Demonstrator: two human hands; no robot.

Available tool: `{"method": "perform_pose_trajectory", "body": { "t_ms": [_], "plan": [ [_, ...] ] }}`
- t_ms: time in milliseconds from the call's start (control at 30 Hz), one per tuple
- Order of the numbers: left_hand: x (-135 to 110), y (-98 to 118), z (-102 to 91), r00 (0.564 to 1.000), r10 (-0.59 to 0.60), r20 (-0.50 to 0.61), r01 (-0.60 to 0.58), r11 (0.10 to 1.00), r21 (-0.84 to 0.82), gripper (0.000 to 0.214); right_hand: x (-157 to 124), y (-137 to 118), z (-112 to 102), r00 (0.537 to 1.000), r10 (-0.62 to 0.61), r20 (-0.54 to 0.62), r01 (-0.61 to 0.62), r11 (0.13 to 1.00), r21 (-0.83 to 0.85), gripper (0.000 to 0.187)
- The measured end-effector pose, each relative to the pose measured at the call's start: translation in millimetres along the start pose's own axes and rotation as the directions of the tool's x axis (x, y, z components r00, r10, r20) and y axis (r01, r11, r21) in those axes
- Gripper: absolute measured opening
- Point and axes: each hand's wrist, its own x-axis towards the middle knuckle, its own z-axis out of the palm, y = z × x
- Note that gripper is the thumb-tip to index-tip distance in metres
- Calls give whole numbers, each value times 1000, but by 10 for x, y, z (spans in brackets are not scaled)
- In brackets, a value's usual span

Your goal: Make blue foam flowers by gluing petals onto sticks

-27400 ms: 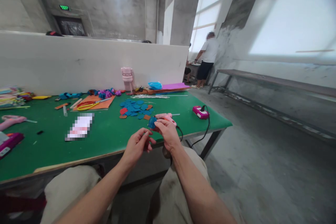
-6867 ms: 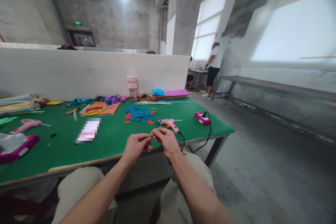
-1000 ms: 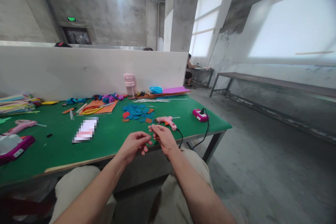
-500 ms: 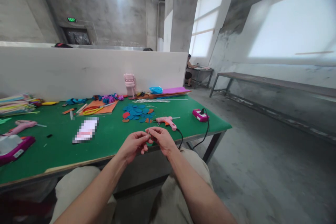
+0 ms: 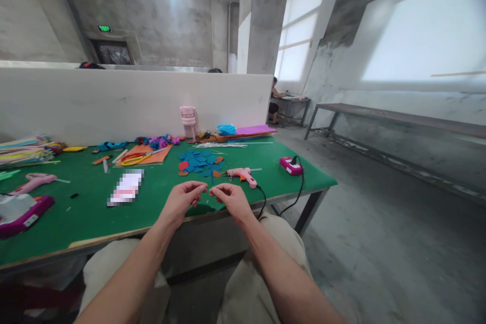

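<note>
My right hand (image 5: 232, 199) is pinched at the fingertips, and a thin blue strip (image 5: 212, 178) stands upright from them. Close beside it, with a small gap between, my left hand (image 5: 186, 199) pinches thumb against forefinger; whatever is between them is too small to make out. Both hands are above the table's front edge. Just beyond them lies a pile of blue cut pieces (image 5: 199, 161), mixed with a few red and brown ones. A pink glue gun (image 5: 243, 175) rests on its side to the right of the pile.
A magenta power box (image 5: 291, 166) with a black cable sits near the right end of the green table (image 5: 159, 202). A phone-like rectangle (image 5: 127, 187), yellow-handled pliers (image 5: 136, 158) on orange sheets, and another pink glue gun (image 5: 36, 182) lie leftward. A white partition (image 5: 132, 101) stands behind.
My hands have come apart; the left has moved slightly left and up. The blue strip now shows more clearly at my right fingertips. The view has shifted slightly.
</note>
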Motion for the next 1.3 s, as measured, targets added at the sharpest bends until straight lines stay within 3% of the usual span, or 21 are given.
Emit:
{"method": "perform_pose_trajectory", "body": {
  "t_ms": [333, 500, 633, 800, 1033, 1300],
  "plan": [
    [-9, -22, 76, 995, 30, -98, -23, 997, 69, 31, -25, 118, 62, 991, -130, 23, 130, 947, -294, 24],
    [-15, -29, 70, 992, 42, -117, -36, 998, 50, 31, -36, 105, 76, 987, -160, 12, 154, 922, -356, 25],
    [-7, -60, 68, 995, 62, -83, -64, 998, -28, 26, -40, 96, 89, 986, -168, 16, 162, 920, -356, 27],
    [11, -86, 88, 988, 66, -138, -82, 990, -115, 24, -44, 104, 116, 984, -180, 10, 170, 910, -379, 28],
    [21, -73, 74, 974, 101, -201, -113, 992, -51, 26, -41, 116, 108, 992, -122, 14, 120, 947, -296, 24],
    [-5, 9, 43, 999, 6, -37, -11, 989, -149, 31, -35, 139, 95, 998, -44, 39, 50, 985, -164, 22]
  ]
}}
